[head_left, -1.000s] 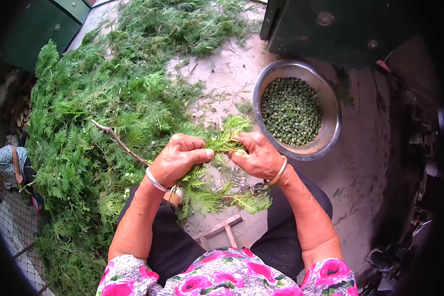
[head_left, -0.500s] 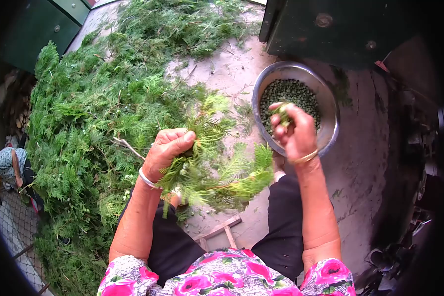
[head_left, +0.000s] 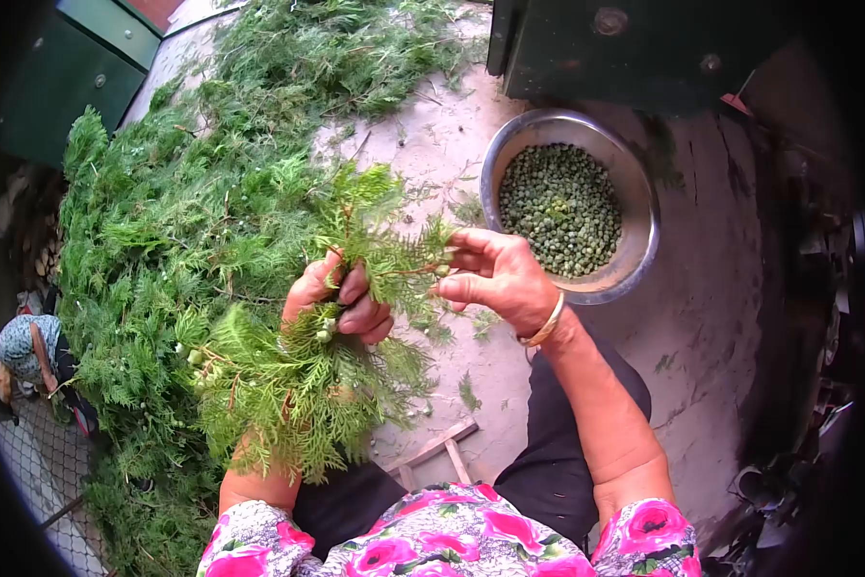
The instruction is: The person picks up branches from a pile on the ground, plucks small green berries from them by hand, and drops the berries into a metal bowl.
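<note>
My left hand [head_left: 360, 310] is closed around a leafy cypress branch [head_left: 293, 389], whose sprays hang below and stick up above the fist. A few small green cones [head_left: 325, 329] show among its leaves. At the branch's right side, my right hand [head_left: 509, 279] has its thumb and fingertips around a green cone [head_left: 442, 270] at the end of a twig. Behind that hand stands a metal basin [head_left: 648, 240], partly filled with green cones [head_left: 562, 207].
A large heap of cut cypress branches [head_left: 163, 260] covers the floor to the left and ahead. Dark green metal furniture [head_left: 635, 58] stands beyond the basin. A wooden frame [head_left: 437, 447] lies between my legs. Another person [head_left: 33, 351] bends at the far left.
My right hand has left the basin, dropped its handful of cones there and come to the branch. The left hand has turned the branch, so its sprays now hang to the left.
</note>
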`<state>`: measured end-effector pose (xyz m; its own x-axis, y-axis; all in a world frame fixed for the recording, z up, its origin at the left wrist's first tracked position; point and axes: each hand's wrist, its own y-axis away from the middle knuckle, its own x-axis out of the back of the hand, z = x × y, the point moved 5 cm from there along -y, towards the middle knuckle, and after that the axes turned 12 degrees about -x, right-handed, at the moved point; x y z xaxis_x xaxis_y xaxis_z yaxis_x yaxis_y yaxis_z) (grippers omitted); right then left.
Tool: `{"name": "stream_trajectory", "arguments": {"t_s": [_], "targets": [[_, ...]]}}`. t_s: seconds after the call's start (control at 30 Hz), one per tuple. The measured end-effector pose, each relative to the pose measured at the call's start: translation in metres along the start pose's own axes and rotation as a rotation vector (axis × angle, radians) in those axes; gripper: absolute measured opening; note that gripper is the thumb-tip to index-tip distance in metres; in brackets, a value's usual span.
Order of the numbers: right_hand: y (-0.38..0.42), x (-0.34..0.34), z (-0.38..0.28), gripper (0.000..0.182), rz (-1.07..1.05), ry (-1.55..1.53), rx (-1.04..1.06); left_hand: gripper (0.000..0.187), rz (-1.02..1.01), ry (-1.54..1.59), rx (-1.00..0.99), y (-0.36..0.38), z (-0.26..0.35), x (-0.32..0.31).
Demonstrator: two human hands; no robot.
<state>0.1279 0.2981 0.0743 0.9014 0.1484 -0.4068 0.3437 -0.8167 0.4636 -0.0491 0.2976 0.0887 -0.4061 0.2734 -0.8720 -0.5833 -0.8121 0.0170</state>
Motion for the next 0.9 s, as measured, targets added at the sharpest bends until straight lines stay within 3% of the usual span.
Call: {"name": "stream_trajectory", "arguments": {"t_s": [0.07,0.27,0.33,0.53,0.73,0.8,0.83,0.87,0.9], "targets": [[-0.003,-0.003,-0.001,0.038,-0.035,-0.047,0.026,0.039,0.016,0.018,0.027,-0.001,-0.005,-0.002],[-0.001,-0.003,-0.004,0.01,-0.039,0.23,0.02,0.041,0.2,0.004,0.014,0.003,-0.008,-0.002],[-0.004,0.005,0.005,0.017,-0.037,-0.004,0.035,0.041,0.147,0.04,0.057,0.004,-0.012,-0.003],[-0.002,0.004,0.0,0.023,-0.01,-0.083,0.064,0.04,0.202,0.163,0.055,0.004,-0.016,-0.003],[0.001,0.008,-0.016,0.01,0.04,0.406,0.159,0.037,0.342,-0.098,0.119,0.01,-0.013,-0.014],[0.004,0.014,-0.021,0.01,0.138,0.781,0.338,0.037,0.255,-0.136,0.198,0.011,-0.019,-0.005],[0.015,0.01,-0.034,0.01,0.236,1.048,0.644,0.031,0.102,0.023,0.267,0.009,-0.019,-0.002],[0.011,0.032,-0.03,0.009,0.348,0.937,0.474,0.03,0.11,0.048,0.182,0.011,-0.01,0.001],[0.012,0.053,-0.036,0.011,0.452,0.905,0.499,0.029,0.116,0.073,0.098,0.011,0.001,0.001]]}}
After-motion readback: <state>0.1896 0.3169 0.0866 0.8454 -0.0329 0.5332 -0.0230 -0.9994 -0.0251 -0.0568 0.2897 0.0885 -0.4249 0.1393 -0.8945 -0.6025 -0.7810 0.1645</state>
